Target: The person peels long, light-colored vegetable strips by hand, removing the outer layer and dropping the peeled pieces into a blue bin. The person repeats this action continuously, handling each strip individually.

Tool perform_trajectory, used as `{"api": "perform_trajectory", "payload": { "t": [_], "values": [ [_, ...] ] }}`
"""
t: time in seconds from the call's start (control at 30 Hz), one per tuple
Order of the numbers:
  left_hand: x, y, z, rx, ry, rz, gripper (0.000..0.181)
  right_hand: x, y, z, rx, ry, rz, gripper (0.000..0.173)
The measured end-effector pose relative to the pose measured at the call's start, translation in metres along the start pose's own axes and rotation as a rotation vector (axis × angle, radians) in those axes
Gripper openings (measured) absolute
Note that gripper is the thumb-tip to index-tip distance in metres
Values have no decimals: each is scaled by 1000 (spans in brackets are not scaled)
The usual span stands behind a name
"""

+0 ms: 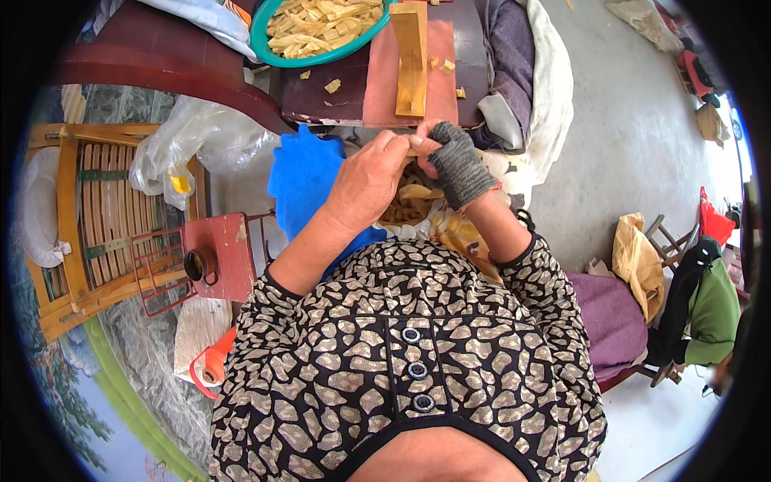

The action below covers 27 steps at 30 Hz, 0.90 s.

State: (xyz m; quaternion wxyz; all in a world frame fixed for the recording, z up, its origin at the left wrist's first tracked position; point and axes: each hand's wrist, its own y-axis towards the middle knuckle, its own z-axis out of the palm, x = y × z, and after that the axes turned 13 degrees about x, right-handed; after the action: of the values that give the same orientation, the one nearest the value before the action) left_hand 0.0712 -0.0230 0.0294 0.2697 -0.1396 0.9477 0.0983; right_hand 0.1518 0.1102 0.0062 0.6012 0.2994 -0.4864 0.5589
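The fingertips of my left hand (368, 179) and my right hand (453, 159) meet just in front of the table edge. Pinched between them is a small pale yellow strip (414, 144), mostly hidden by the fingers. A grey knitted fingerless glove (462, 167) covers my right palm and wrist. Below the hands, in my lap, a container holds several pale strips (415, 196); my forearms partly hide it. Just beyond my fingertips an L-shaped wooden block stand (411, 90) rests on a pink cloth (380, 84). A teal plastic basin (289, 61) heaped with yellowish strips (325, 24) stands at the back.
Loose scraps (332, 86) lie on the dark red table (322, 108). Blue plastic sheeting (307, 181) hangs beside my left forearm. Leftward, a dark mug (200, 264) sits on a red stool (232, 256) near a slatted wooden chair (114, 211). Purple cloth (608, 319) covers a seat at right.
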Motion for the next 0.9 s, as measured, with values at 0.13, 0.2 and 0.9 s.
{"api": "perform_trajectory", "payload": {
  "t": [0.13,0.2,0.9],
  "values": [
    [21,9,3,-137,211,198,11,9,-8,6,51,-79,-24,16],
    [39,15,5,-216,272,302,10,-4,-2,15,-2,-279,-247,15],
    [66,81,-8,15,-898,-216,19,21,64,-44,-316,-634,-223,23]
  ]
}}
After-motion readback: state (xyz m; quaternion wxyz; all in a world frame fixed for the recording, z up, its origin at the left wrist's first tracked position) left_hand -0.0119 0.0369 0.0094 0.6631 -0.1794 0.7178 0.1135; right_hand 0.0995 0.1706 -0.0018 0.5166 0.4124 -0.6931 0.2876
